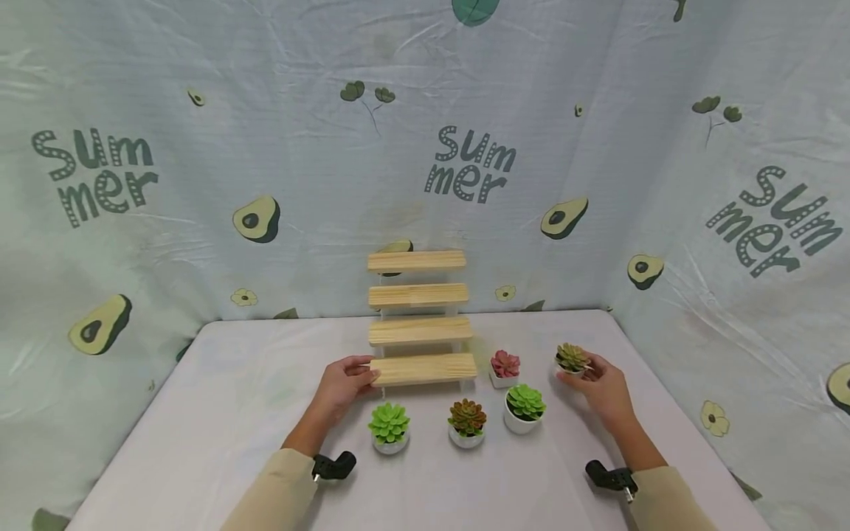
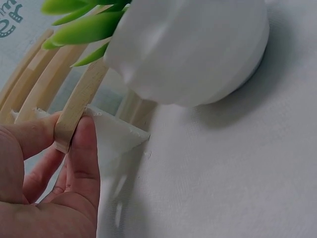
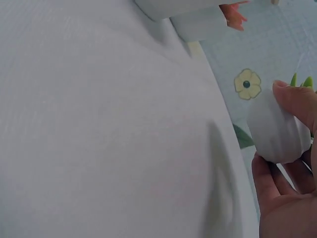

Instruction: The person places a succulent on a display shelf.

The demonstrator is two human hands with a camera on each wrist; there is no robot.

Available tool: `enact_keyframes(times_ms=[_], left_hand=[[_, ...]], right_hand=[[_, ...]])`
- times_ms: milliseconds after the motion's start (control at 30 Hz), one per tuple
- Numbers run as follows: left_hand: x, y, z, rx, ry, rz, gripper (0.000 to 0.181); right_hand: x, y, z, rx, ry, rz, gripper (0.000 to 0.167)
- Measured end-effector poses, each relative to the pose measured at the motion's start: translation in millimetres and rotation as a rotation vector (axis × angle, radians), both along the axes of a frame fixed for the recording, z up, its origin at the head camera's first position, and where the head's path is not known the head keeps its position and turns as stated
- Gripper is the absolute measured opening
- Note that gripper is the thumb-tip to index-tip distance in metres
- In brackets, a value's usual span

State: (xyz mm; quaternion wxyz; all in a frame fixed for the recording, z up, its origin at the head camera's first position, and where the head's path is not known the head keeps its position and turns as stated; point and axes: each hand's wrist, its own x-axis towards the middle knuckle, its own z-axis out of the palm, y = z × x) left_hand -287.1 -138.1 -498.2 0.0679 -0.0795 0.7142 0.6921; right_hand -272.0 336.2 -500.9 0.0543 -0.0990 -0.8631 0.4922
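My left hand (image 1: 343,385) pinches the left end of the lowest plank on a tiered wooden shelf (image 1: 425,370); in the left wrist view thumb and fingers close on the plank end (image 2: 74,116). Over at the right, my right hand (image 1: 603,387) grips a small potted succulent (image 1: 572,358) with olive-green leaves. Its ribbed white pot (image 3: 277,131) sits between thumb and fingers in the right wrist view, raised off the table. Nearest to the left hand stands a bright green succulent (image 1: 389,424) in a white pot, which looms large in the left wrist view (image 2: 193,49).
Right of the shelf, a pink succulent (image 1: 505,367) stands in a square white pot. A green one (image 1: 524,405) in a round pot is just in front of it, and a brown-red one (image 1: 467,420) stands in front of the shelf. A printed cloth (image 1: 319,147) hangs behind the white table (image 1: 232,413).
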Motion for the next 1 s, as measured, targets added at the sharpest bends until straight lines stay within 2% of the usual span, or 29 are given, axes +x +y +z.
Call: enact_keyframes(times_ms=[233, 567, 1000], left_hand=[[-2.6, 1.5, -2.6, 0.003, 0.014, 0.002, 0.043], [-2.5, 4.5, -4.4, 0.004, 0.003, 0.030, 0.041], [-5.2, 5.3, -4.9, 0.011, 0.000, 0.043, 0.040]], right_hand=[[-14.3, -15, 22.4, -0.097, 0.050, 0.071, 0.092], [-32.3, -50, 58.8, -0.119, 0.111, 0.184, 0.083], [-56.0, -79, 90.1, -0.162, 0.174, 0.271, 0.080]])
